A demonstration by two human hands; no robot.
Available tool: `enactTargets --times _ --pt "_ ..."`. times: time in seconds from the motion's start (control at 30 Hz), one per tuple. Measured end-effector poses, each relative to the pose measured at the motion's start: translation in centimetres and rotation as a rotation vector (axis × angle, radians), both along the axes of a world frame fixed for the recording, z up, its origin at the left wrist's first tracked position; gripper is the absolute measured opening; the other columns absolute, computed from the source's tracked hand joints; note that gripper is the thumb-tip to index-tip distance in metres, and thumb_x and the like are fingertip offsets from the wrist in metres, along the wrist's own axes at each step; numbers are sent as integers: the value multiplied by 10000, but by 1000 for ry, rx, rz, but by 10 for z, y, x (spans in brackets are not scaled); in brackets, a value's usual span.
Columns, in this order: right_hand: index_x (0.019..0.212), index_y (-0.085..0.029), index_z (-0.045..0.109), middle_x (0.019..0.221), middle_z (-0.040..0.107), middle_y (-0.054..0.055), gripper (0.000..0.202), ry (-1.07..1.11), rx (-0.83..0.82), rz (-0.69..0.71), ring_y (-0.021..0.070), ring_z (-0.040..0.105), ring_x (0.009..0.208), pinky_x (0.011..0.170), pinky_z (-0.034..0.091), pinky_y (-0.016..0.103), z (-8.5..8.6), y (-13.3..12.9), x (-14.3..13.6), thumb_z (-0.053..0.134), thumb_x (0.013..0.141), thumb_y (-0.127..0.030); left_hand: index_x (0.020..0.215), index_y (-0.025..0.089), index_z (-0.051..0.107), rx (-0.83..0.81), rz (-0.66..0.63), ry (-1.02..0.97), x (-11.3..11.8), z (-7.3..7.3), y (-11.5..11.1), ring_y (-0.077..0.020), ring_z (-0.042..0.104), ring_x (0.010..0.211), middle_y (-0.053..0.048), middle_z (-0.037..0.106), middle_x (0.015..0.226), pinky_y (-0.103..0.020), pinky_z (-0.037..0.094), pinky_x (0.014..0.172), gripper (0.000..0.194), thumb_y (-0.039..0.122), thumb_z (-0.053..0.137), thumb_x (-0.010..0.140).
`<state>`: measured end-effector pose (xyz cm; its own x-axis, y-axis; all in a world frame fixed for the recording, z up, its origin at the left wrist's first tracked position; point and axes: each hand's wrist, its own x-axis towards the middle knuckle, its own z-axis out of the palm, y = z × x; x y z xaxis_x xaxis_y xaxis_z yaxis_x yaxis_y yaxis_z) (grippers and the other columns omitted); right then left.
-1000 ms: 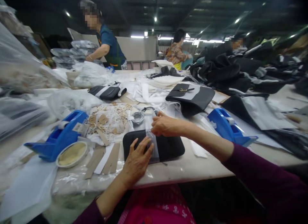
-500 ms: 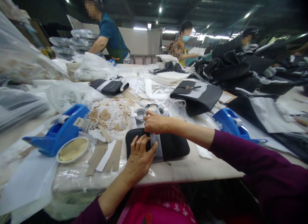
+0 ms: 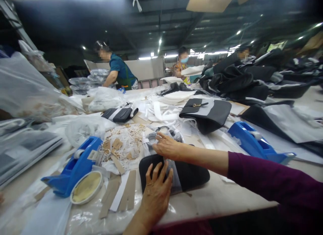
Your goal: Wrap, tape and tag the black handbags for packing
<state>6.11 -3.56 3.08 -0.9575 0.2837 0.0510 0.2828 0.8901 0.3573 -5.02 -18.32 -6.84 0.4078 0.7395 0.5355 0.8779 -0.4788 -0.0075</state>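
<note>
Near the front edge of the bench [image 3: 191,206], the dark pouch [image 3: 194,174] is apparently steadied by the left hand [image 3: 156,188] alone, fingers spread open. The right hand [image 3: 168,147] has been shifted leftward along the pouch's far edge; whether anything is gripped cannot be told.

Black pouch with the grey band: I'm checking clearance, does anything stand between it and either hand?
Nothing visible does. The left hand rests on the black pouch; the right hand is over its far edge, contact there unclear.
</note>
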Motion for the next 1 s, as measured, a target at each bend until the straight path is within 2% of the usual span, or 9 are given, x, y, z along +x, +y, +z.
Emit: enactTargets --times 0.1,0.2,0.3,0.5,0.67,0.73,0.8,0.87,1.0 --pt "971 -133 645 831 692 82 354 -22 -145 -43 262 532 980 983 238 426 4 24 2 755 708 -342 1318 269 517 18 3 12 -1 -2 1 -290 357 1322 -51 422 1469 -541 175 1122 441 312 553 881" --pt "755 -161 670 778 682 49 309 -64 -337 -103 246 512 957 923 256 400 5 46 3 761 668 -443 1325 266 511 22 -5 22 -3 -4 3 -291 353 1321 -50 416 1474 -534 170 1121 464 308 572 867" --pt "684 -176 686 685 653 19 281 -73 -428 -172 238 502 940 901 252 382 2 62 0 776 639 -438 1319 258 517 55 -27 34 -5 -4 5 -296 373 1302 -64 439 1455 -536 186 1108 476 296 590 851" --pt "734 -145 712 784 688 82 276 27 -324 -290 258 516 949 911 241 410 3 77 0 788 647 -395 1290 247 544 81 -28 43 -3 1 3 -292 401 1275 -85 452 1441 -534 215 1093 432 310 573 864" --pt "755 -168 695 836 686 71 288 72 -331 -280 271 498 1015 956 212 448 2 63 8 736 715 -451 1282 247 550 73 -15 30 -2 -2 4 -292 388 1288 -78 443 1450 -524 194 1105 431 314 578 857" --pt "772 -154 683 898 679 94 251 82 -292 -286 278 498 1034 980 217 451 2 56 9 746 718 -391 1289 253 543 100 -37 42 -4 -7 7 -290 388 1289 -74 445 1450 -510 185 1107 453 330 592 845" --pt "861 -139 663 1014 652 129 175 226 -214 -355 276 498 1055 987 250 437 4 51 14 719 744 -257 1272 265 556 140 -38 18 -5 -13 11 -288 404 1274 -71 466 1434 -502 204 1098 451 336 608 829" --pt "934 -147 630 1066 621 127 162 528 -206 -487 255 511 1050 959 316 398 5 49 26 649 774 -160 1242 270 575 146 -37 -29 -8 -17 15 -279 424 1256 -65 498 1406 -491 267 1077 411 292 594 832" --pt "978 -172 589 1033 607 95 172 1090 -553 -704 222 572 952 862 433 348 -6 45 74 560 824 -245 1250 253 557 48 -51 -186 -26 -13 18 -254 424 1277 -77 481 1410 -430 434 999 386 197 458 882"
